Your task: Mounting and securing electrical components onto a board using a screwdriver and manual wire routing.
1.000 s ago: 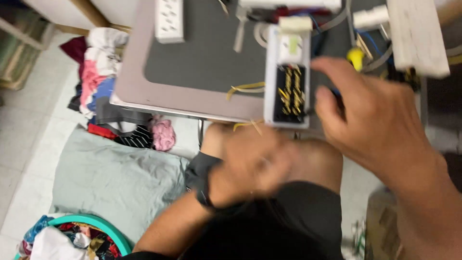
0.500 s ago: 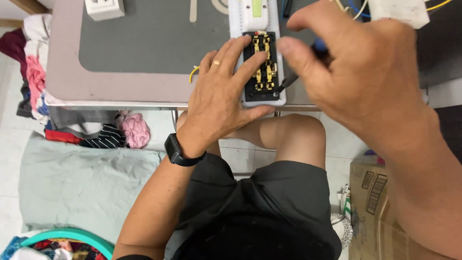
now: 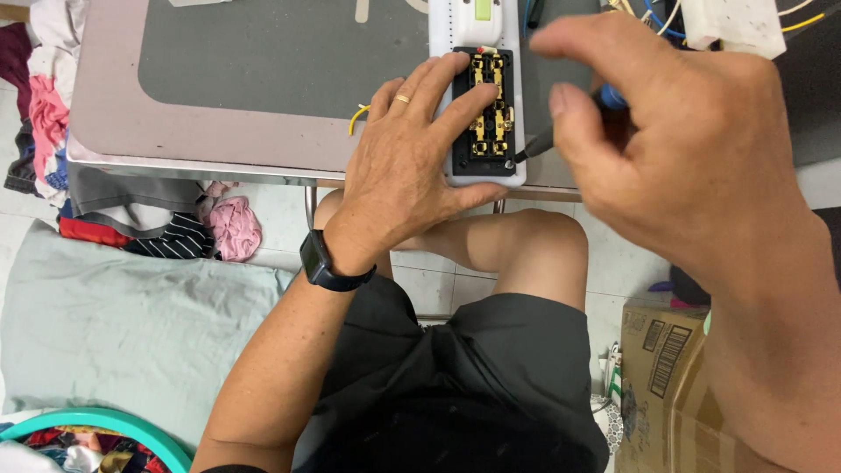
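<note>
Opened white plastic power strip with black insert and brass contact strips (image 3: 487, 109) lies at the near edge of the grey-topped table with pale border (image 3: 219, 131), long axis pointing away from the person. Left hand (image 3: 412, 166) lies flat on it, fingers spread over the left side of the housing, thumb along the near end, pinning it to the table; gold ring on one finger, black wristwatch (image 3: 328, 263) on the wrist. Right hand (image 3: 692, 149) is clenched around a blue-handled screwdriver (image 3: 561, 123); dark tip touches the near right corner of the black insert.

Versus half a second ago: left hand in the same pinning position. Screwdriver shaft and tip are now visible, earlier hidden behind the right hand. The strip sits slightly lower in frame. A second ago the left hand was off the strip, blurred above the lap.

Short yellow wire (image 3: 357, 116) lies on the table left of the left hand. Cardboard box (image 3: 666, 368) on the floor at right, pile of clothes (image 3: 175, 228) on the floor at left.
</note>
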